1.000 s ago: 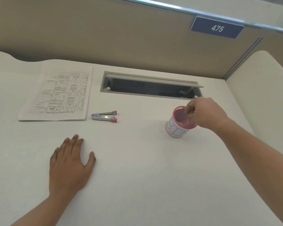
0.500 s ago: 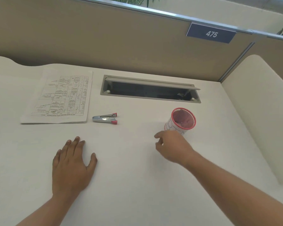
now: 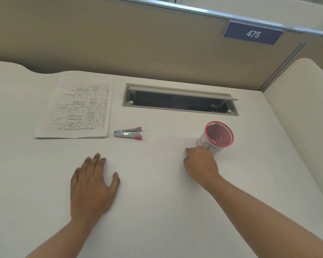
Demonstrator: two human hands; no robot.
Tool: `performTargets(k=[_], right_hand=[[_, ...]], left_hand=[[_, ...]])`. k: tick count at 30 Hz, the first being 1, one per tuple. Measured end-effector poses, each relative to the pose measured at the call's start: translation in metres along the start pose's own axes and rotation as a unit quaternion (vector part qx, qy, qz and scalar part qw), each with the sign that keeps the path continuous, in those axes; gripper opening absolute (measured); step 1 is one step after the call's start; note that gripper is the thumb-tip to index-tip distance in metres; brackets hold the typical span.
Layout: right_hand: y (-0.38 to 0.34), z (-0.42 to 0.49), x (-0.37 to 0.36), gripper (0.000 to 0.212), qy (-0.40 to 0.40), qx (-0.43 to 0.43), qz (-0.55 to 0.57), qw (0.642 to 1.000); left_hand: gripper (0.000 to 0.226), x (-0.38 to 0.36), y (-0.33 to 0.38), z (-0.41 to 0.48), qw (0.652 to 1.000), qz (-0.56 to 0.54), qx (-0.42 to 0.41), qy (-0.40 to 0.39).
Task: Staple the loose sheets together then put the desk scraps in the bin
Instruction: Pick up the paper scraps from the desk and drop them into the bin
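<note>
The stack of printed sheets (image 3: 76,110) lies flat at the back left of the white desk (image 3: 157,192). Just right of it lies the small metal stapler (image 3: 128,133) with red ends. A red mesh bin (image 3: 215,139), wrapped in a white label, stands at mid right. My right hand (image 3: 200,164) rests on the desk against the bin's near left side. Its fingers are loosely curled, and I see nothing in them. My left hand (image 3: 92,185) lies flat on the desk with fingers spread, below the stapler. I see no scraps on the desk.
An open grey cable hatch (image 3: 179,99) is sunk into the desk behind the bin. A tan partition (image 3: 138,43) with a blue "475" plate (image 3: 253,34) closes the back. A white side panel (image 3: 302,112) stands at the right.
My right hand has come down from over the bin's mouth to the desk in front of the bin. My left hand has stayed put. The view shifted slightly.
</note>
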State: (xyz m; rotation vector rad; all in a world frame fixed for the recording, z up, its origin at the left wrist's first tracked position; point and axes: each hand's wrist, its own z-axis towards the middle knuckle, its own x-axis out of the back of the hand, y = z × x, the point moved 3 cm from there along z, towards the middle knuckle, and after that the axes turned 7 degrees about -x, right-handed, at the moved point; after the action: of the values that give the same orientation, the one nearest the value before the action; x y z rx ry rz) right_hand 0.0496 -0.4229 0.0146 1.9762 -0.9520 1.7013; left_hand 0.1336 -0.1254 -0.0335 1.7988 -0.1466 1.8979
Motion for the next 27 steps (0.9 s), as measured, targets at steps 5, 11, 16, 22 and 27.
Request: performTargets(k=[5, 11, 16, 22, 27], right_hand=[[-0.004, -0.004, 0.0, 0.028, 0.01, 0.043, -0.032, 0.999], [0.005, 0.009, 0.011, 0.033, -0.013, -0.007, 0.091, 0.996], [0.005, 0.012, 0.01, 0.023, -0.004, -0.003, 0.056, 0.998], [-0.008, 0.018, 0.01, 0.015, 0.016, 0.047, -0.073, 0.996], [-0.024, 0.016, 0.017, 0.005, 0.0, 0.067, -0.155, 0.986]], left_hand=[[0.068, 0.0, -0.001, 0.0, 1.0, 0.001, -0.002, 0.003], [0.067, 0.0, 0.0, 0.0, 1.0, -0.002, 0.001, 0.007], [0.068, 0.0, 0.0, 0.0, 1.0, -0.002, 0.0, 0.011], [0.067, 0.0, 0.0, 0.001, 1.0, -0.001, -0.001, 0.012], [0.067, 0.0, 0.0, 0.0, 1.0, -0.002, 0.003, 0.008]])
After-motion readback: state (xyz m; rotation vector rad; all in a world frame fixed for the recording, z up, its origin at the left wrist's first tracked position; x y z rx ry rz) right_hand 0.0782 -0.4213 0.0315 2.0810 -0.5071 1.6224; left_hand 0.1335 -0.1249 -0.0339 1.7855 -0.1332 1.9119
